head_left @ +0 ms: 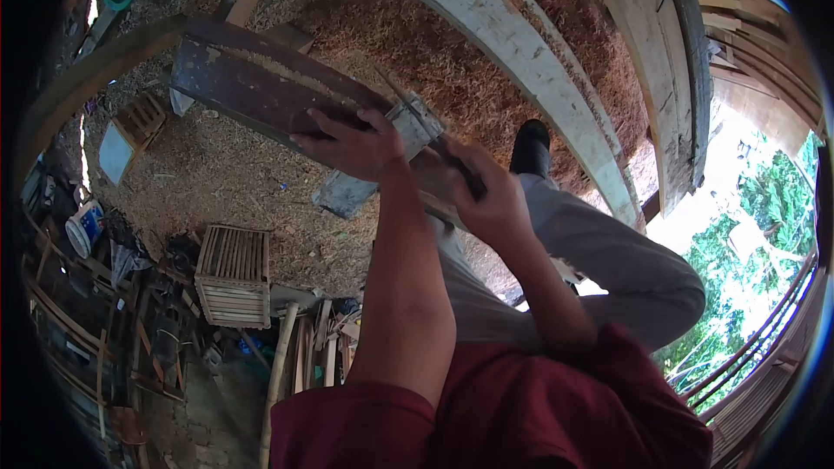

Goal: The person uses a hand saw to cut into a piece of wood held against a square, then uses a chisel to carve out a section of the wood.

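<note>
A dark, worn board [243,78] slants from the upper left down toward my knees, with wood dust along its top face. Fingers spread, my left hand [354,143] lies flat on this board. My right hand [488,189] is closed round the dark handle of a thin-bladed tool [398,91]; the narrow blade, seen almost edge-on, points away to the upper left. Beneath the board crosses a whitish, weathered wooden beam [346,195], whose far end shows just beside the blade. Part of the handle is hidden by my fingers.
Wood shavings [382,13] cover the ground. A large curved timber [486,17] arches past on the right, near my dark shoe [530,148]. A slatted wooden crate [233,274] stands at lower left, beside scrap wood. A smaller slatted box [135,130] sits farther left.
</note>
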A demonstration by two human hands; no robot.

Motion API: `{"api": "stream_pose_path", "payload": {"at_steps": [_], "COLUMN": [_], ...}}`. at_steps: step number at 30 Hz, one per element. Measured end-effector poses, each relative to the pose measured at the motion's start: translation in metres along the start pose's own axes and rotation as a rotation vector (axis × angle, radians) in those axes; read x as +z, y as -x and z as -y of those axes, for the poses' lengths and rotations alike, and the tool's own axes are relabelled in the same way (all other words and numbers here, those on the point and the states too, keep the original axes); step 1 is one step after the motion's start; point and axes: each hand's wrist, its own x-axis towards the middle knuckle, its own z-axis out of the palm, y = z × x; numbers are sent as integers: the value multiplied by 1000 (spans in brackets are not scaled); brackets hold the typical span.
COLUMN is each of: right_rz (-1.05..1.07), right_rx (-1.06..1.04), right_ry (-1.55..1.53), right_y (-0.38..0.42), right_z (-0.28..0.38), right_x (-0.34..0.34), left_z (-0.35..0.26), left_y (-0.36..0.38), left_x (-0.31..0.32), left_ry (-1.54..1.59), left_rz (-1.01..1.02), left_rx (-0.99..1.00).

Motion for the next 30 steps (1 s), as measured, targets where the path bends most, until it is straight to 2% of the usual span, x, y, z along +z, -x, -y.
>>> {"api": "stream_pose_path", "payload": {"at_steps": [3,5,8,11,15,18,21,25,30], "right_rz": [40,79,1,-66,73,49,-40,167,29], "right_rx": [181,267,82,7,240,160,-19,345,79], "right_ry": [-5,-21,-13,7,-39,-15,-24,-77,-35], "right_y": [55,63,17,11,66,31,13,59,13], "right_z": [19,24,2,2,16,-3,-9,15,-10], "right_x": [-41,-53,-11,-5,-54,-23,-4,-56,-8], "left_z": [-1,0,3,-4,-2,-4,2,1,2], "left_y": [-1,1,1,-4,1,-1,2,1,3], "left_x": [-2,-2,1,4,-3,-5,-5,-1,-2], "left_ry": [14,12,1,19,-12,-32,-53,-2,-48], "left_rz": [21,17,-7,-4,10,12,-5,-16,-26], "left_rx": [-7,-11,10,3,-2,-9,3,12,16]}}
